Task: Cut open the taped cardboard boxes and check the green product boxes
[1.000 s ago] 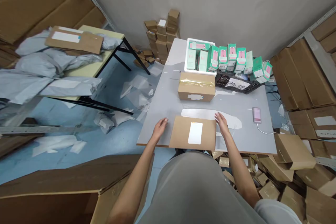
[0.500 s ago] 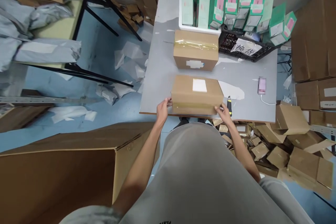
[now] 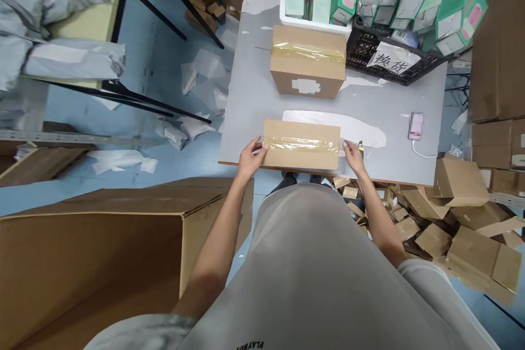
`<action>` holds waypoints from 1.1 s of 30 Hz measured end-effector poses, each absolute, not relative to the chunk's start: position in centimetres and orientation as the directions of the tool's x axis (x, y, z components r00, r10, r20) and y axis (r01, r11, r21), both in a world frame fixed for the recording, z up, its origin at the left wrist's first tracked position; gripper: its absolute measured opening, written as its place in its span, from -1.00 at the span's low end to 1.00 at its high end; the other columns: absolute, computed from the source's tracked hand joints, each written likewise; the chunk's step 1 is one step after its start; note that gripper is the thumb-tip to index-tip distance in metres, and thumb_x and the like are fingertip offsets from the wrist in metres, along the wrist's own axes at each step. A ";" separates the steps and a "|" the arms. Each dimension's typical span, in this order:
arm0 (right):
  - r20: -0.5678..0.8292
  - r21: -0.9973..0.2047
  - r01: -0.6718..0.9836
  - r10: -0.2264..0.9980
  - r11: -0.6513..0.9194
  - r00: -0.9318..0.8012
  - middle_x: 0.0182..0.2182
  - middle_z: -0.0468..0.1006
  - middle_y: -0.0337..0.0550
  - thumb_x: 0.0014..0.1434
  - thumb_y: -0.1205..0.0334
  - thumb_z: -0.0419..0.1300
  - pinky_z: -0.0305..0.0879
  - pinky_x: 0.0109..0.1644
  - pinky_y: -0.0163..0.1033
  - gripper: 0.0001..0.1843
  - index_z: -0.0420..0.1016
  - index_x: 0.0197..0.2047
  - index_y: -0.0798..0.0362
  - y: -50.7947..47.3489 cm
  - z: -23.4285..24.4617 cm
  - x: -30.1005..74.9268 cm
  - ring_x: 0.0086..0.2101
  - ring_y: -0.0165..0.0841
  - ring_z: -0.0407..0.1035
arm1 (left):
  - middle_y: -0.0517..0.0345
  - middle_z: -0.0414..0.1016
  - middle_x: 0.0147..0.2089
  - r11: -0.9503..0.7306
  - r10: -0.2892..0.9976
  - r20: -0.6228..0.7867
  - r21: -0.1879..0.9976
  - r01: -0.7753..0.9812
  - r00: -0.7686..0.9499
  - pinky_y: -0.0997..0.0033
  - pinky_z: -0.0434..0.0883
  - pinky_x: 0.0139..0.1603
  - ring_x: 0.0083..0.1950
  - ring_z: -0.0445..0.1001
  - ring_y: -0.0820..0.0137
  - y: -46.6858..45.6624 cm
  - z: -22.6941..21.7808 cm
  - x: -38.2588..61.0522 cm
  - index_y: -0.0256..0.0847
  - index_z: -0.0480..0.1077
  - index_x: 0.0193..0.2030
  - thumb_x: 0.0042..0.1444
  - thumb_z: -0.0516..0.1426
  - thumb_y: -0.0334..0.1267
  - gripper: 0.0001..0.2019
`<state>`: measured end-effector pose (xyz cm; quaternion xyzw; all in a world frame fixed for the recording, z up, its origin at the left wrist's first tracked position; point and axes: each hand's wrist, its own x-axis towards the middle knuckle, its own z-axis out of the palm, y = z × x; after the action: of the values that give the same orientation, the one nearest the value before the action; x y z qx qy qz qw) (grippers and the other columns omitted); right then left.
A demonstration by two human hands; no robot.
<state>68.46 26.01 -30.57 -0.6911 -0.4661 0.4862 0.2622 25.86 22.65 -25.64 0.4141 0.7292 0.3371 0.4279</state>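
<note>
A taped cardboard box (image 3: 301,144) lies near the front edge of the grey table (image 3: 246,98), its shiny clear tape strip facing up. My left hand (image 3: 251,157) is at its left end, with bent fingers gripping the corner. Just off the right end is my right hand (image 3: 353,156), fingers loosely extended, with a narrow gap to the cardboard. A black-and-yellow utility knife (image 3: 361,146) lies partly hidden behind that hand. Under and behind the box shows a white patch (image 3: 369,130) on the tabletop.
Another taped box (image 3: 308,57) stands behind. At the back are a white bin (image 3: 283,16) and a black crate (image 3: 361,46) with green-and-pink cartons. A phone (image 3: 415,126) with a cable lies right. A large open carton (image 3: 102,262) stands left; discarded boxes (image 3: 471,254) pile up right.
The box has been turned over: its white label faced up before, and now the taped side does. My right hand has come away slightly from its end. The view has shifted a little.
</note>
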 end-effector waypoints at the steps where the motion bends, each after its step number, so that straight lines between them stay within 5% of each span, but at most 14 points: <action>1: -0.432 -0.739 0.489 0.883 -0.463 0.183 0.26 0.59 0.21 0.45 -0.19 0.23 0.27 0.49 0.07 -0.36 0.59 0.35 0.09 26.0 -31.2 69.6 0.25 0.02 0.41 | -0.26 0.61 0.41 0.406 0.903 -0.320 0.854 0.326 -0.287 -0.09 0.54 0.43 0.38 0.61 -0.05 22.6 -25.7 25.8 -0.21 0.51 0.45 0.22 0.36 0.19 -0.23; 4: -0.433 -0.409 0.693 0.795 -0.594 0.425 0.35 0.42 0.47 0.37 0.08 0.29 0.25 0.47 0.14 -0.31 0.43 0.43 0.29 26.0 -33.0 72.7 0.34 0.15 0.31 | -0.22 0.39 0.59 0.294 0.950 -0.217 0.868 0.401 -0.226 -0.08 0.48 0.50 0.57 0.42 -0.05 22.9 -25.2 25.9 -0.08 0.50 0.45 0.29 0.35 0.16 -0.33; 6: -0.464 -0.299 0.698 0.739 -0.650 0.489 0.32 0.40 0.53 0.28 0.16 0.34 0.28 0.42 0.16 -0.30 0.42 0.40 0.32 25.7 -33.8 73.8 0.33 0.20 0.32 | -0.18 0.32 0.63 0.250 0.966 -0.194 0.867 0.432 -0.170 -0.08 0.43 0.55 0.66 0.29 -0.04 23.2 -24.8 26.1 -0.05 0.57 0.35 0.34 0.32 0.15 -0.45; 13: -0.476 -0.272 0.735 0.750 -0.622 0.458 0.25 0.53 0.37 0.26 0.31 0.27 0.39 0.32 0.09 -0.38 0.48 0.37 0.20 25.4 -34.2 72.7 0.14 0.07 0.51 | -0.18 0.39 0.54 0.220 0.975 -0.209 0.895 0.388 -0.070 -0.02 0.41 0.57 0.64 0.31 -0.05 23.5 -24.7 26.3 -0.11 0.55 0.35 0.29 0.36 0.19 -0.38; 17: -0.386 -0.361 0.747 0.819 -0.558 0.425 0.15 0.63 0.23 0.30 0.20 0.19 0.45 0.29 0.05 -0.40 0.48 0.37 0.15 26.0 -32.1 71.7 0.08 -0.02 0.54 | -0.18 0.41 0.53 0.148 0.984 -0.176 0.881 0.449 0.020 -0.06 0.41 0.58 0.60 0.37 -0.05 23.7 -25.1 25.7 -0.11 0.49 0.44 0.33 0.34 0.20 -0.33; 21: -0.319 -0.635 0.673 0.922 -0.380 0.220 -0.16 0.67 -0.05 0.44 -0.01 0.05 0.56 -0.03 -0.10 -0.54 0.54 0.18 0.08 27.0 -27.9 70.4 -0.25 -0.20 0.55 | -0.17 0.40 0.53 0.034 0.988 -0.106 0.869 0.494 0.117 -0.14 0.30 0.68 0.62 0.35 -0.03 24.1 -25.9 24.9 -0.06 0.46 0.48 0.36 0.33 0.17 -0.34; 24: -0.304 -0.724 0.637 0.951 -0.265 0.050 -0.18 0.65 -0.14 0.52 -0.20 0.01 0.52 -0.19 -0.20 -0.46 0.52 0.22 0.03 27.8 -23.5 68.2 -0.38 -0.31 0.50 | -0.17 0.36 0.56 0.020 0.982 -0.105 0.887 0.461 0.159 -0.12 0.36 0.65 0.65 0.31 -0.03 24.3 -26.4 24.1 -0.05 0.44 0.50 0.40 0.30 0.13 -0.37; 29: -0.231 -0.648 0.760 0.940 0.044 -0.252 0.06 0.75 0.02 0.60 -0.28 0.00 0.56 0.02 -0.10 -0.30 0.46 0.49 0.03 28.7 -16.4 60.7 -0.16 -0.17 0.61 | -0.15 0.28 0.61 0.090 0.957 -0.176 0.936 0.341 0.231 -0.01 0.58 0.45 0.61 0.37 -0.02 24.5 -27.0 22.5 -0.01 0.40 0.54 0.43 0.26 0.12 -0.38; 33: -0.331 -0.445 0.827 0.795 0.344 -0.509 0.17 0.73 0.08 0.69 -0.06 -0.07 0.45 0.08 -0.14 -0.40 0.49 0.55 -0.03 29.0 -12.8 53.2 0.09 -0.05 0.61 | -0.16 0.24 0.63 0.079 0.935 -0.172 0.953 0.293 0.309 -0.03 0.60 0.43 0.59 0.37 -0.06 24.8 -27.8 21.3 0.00 0.38 0.57 0.38 0.31 0.15 -0.30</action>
<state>53.16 29.05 -12.77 -0.4948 -0.8194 0.2882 -0.0280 21.31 24.83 -27.78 0.6080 0.5049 0.3012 0.5335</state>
